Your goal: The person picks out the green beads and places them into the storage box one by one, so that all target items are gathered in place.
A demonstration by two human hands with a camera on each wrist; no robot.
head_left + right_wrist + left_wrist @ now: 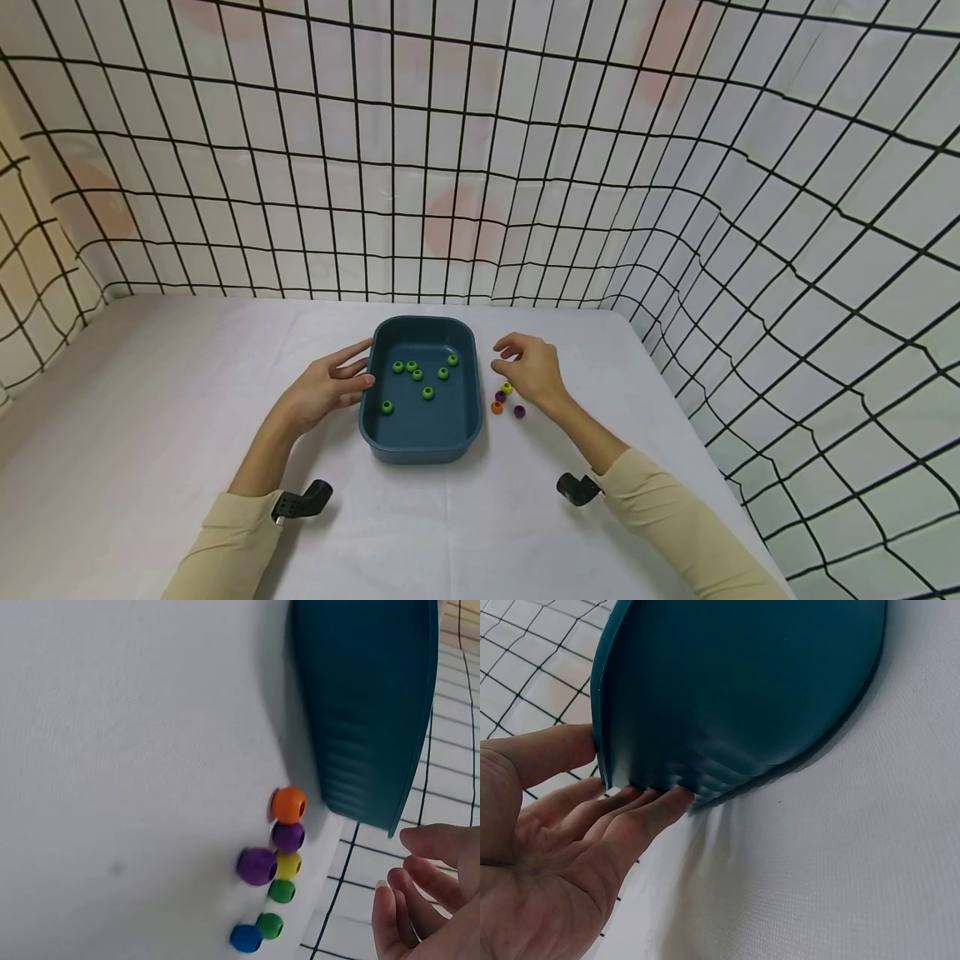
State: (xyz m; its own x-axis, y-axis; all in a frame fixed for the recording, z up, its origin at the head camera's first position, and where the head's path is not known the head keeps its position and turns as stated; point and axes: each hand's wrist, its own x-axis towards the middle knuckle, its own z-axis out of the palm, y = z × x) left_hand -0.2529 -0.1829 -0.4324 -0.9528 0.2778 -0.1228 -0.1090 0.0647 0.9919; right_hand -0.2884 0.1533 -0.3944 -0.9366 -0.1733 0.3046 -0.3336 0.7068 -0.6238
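A blue rectangular tray (422, 433) stands on the white cloth, with several green beads (428, 392) lying spread over its floor. At its left side my left hand (326, 392) holds the wall, thumb at the rim and fingers against the outside. To the right of the tray, my right hand (531, 367) is above the cloth with fingers loosely bent. No bead shows between its thumb and fingers. Below that hand lie an orange bead (289, 805), two purple beads (257, 866), a yellow bead (289, 865), two green beads (282, 891) and a blue bead (246, 938).
Black wire mesh (450, 158) rises behind the table and along both sides, with pale sheeting behind it. White cloth (450, 533) covers the tabletop. A black camera mount (303, 500) sticks out from the left sleeve, and another black mount (577, 489) from the right.
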